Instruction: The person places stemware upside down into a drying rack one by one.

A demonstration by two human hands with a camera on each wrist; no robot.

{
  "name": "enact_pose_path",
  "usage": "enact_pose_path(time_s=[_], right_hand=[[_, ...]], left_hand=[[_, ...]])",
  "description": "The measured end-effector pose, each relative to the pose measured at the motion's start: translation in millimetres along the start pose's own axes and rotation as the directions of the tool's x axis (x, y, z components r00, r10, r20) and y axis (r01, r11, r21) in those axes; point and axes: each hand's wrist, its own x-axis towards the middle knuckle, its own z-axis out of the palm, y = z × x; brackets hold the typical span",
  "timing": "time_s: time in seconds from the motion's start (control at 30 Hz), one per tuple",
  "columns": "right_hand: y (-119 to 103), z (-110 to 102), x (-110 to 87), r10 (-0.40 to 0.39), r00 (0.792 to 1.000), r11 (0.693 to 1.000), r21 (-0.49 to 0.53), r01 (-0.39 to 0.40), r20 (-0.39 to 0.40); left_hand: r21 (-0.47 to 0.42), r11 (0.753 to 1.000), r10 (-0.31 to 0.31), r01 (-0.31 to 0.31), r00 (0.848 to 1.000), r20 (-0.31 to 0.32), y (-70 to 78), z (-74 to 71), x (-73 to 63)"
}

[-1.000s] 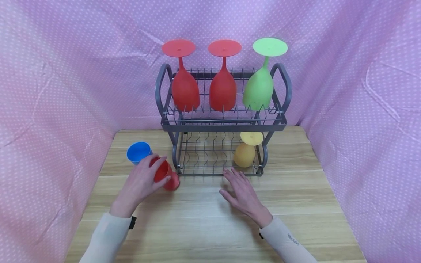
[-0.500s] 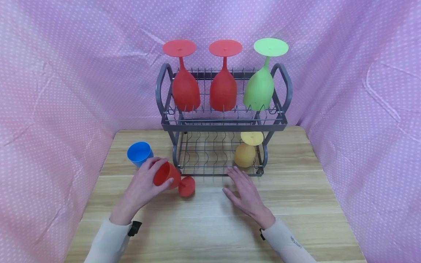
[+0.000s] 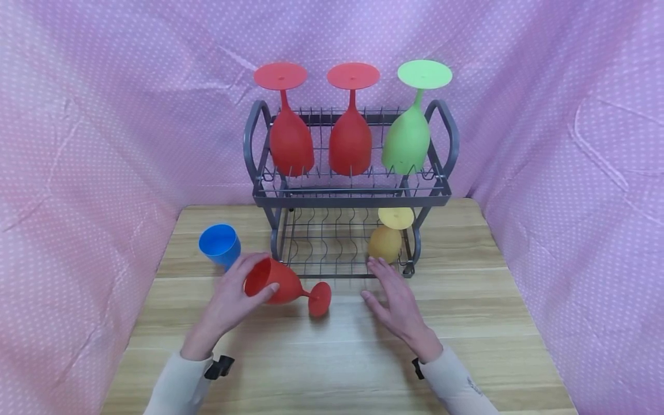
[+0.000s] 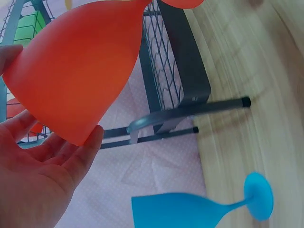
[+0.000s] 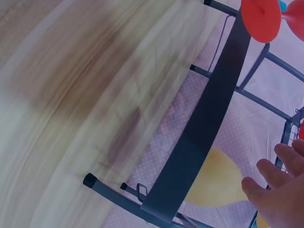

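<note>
My left hand (image 3: 230, 302) grips a red goblet (image 3: 282, 283) by its bowl near the rim. The goblet is tilted on its side, its mouth toward my palm and its foot pointing right. In the left wrist view the fingers curl round the rim of the red bowl (image 4: 85, 66). Behind that hand a blue goblet (image 3: 220, 242) stands upright on the table. My right hand (image 3: 399, 305) holds nothing; its fingers are extended in front of the rack's lower tier, near an upside-down yellow goblet (image 3: 385, 245).
A dark two-tier dish rack (image 3: 353, 202) stands at the back of the wooden table (image 3: 332, 363). Upside down on its top tier are two red goblets (image 3: 291, 144) and a green goblet (image 3: 407, 141). Pink dotted cloth (image 3: 155, 115) hangs behind and at both sides.
The red goblet in my left hand has turned from pointing away to lying sideways, its foot swinging right. My right hand has shifted slightly to the right.
</note>
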Motion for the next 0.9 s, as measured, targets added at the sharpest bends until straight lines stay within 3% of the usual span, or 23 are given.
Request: enact_pose_path(time_s=[0.27, 0.43, 0.63, 0.9], right_hand=[[-1, -6, 0.5, -0.014, 0.999, 1.0, 0.014, 0.014, -0.036], [-4, -10, 0.6, 0.01, 0.999, 0.999, 0.051, -0.009, -0.036], [-8, -15, 1.6, 0.048, 0.998, 0.993, 0.107, -0.043, -0.043], [-12, -20, 2.5, 0.095, 0.995, 0.985, 0.152, -0.087, -0.044]], left_hand=[[-0.148, 0.989, -0.022, 0.018, 1.0, -0.021, 4.1, 12.4, -2.2], [-0.27, 0.962, -0.047, 0.041, 0.999, -0.017, 5.5, 20.2, -2.7], [-0.428, 0.902, -0.08, 0.064, 0.997, -0.02, 4.3, 30.9, -2.6], [-0.623, 0.781, -0.086, 0.041, 0.995, -0.042, 9.4, 46.8, -0.4]])
